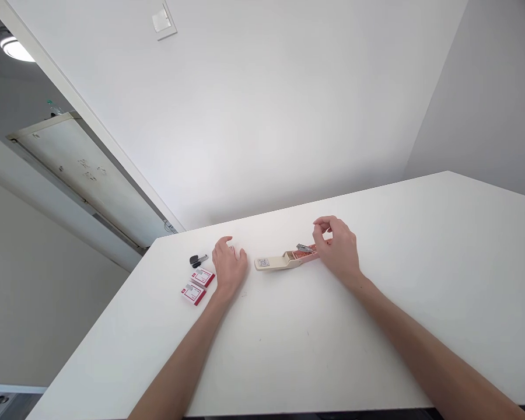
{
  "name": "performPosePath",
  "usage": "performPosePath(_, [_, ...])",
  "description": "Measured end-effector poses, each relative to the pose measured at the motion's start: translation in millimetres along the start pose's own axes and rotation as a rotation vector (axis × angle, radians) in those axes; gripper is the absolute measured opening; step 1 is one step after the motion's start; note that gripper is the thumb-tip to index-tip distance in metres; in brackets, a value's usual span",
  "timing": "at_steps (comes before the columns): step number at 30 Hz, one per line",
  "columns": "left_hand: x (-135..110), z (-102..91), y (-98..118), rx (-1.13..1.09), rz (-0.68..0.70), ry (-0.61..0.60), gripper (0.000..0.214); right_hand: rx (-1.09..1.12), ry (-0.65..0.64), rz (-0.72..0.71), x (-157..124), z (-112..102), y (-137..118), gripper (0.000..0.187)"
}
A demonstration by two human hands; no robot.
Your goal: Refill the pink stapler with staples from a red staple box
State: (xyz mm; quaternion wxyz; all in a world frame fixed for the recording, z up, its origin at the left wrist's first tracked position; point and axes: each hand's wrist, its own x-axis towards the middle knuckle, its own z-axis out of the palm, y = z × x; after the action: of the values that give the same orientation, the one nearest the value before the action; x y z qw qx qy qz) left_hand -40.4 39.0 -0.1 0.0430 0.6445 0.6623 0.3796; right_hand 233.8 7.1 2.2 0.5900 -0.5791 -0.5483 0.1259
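A long, narrow case lies on the table, its cream lid (273,263) folded out to the left with a printed square code on it. The salmon-pink tray (307,255) of the case holds small orange-brown bits, and a shiny metal nail clipper (305,248) tilts up from it. Over the tray's right end is my right hand (338,248), thumb and fingertips pinched together; what is between them is hidden. My left hand (228,265) rests on the table left of the lid, fingers loosely curved and thumb apart. Beyond it, a small red-and-white item (232,249) shows partly in the thumb gap.
Two small red-and-white boxes (194,293) lie left of my left wrist. Above them is a black-handled metal piece (198,261). The white table (289,344) meets a wall (289,116) at the back, with a doorway at left.
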Motion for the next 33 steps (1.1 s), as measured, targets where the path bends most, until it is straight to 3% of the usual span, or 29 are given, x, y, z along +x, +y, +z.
performPosePath(5, [0.0, 4.4, -7.8, -0.097, 0.049, -0.066, 0.046, 0.011, -0.005, -0.003, -0.6, 0.7, 1.5, 0.015])
performPosePath(16, [-1.9, -2.0, 12.1, -0.250, 0.168, 0.098, 0.031, -0.004, -0.024, -0.035, -0.8, -0.1, 3.7, 0.015])
performPosePath(22, [-2.5, -3.9, 5.7, -0.048, 0.137, 0.006, 0.035, 0.005, -0.033, -0.017, -1.0, -1.2, 1.5, 0.015])
performPosePath(26, [-3.4, -3.4, 0.4, 0.253, 0.145, -0.005, 0.041, -0.007, -0.037, -0.019, -0.4, -1.8, 1.0, 0.014])
performPosePath(29, [-6.4, -4.9, 4.0, 0.459, 0.126, 0.011, 0.045, -0.014, -0.040, -0.026, -0.5, -1.9, 1.7, 0.014])
performPosePath(33, [-14.8, -10.7, 9.5, 0.547, 0.047, -0.045, 0.056, -0.032, -0.037, -0.046, -1.3, -1.5, 2.8, 0.015])
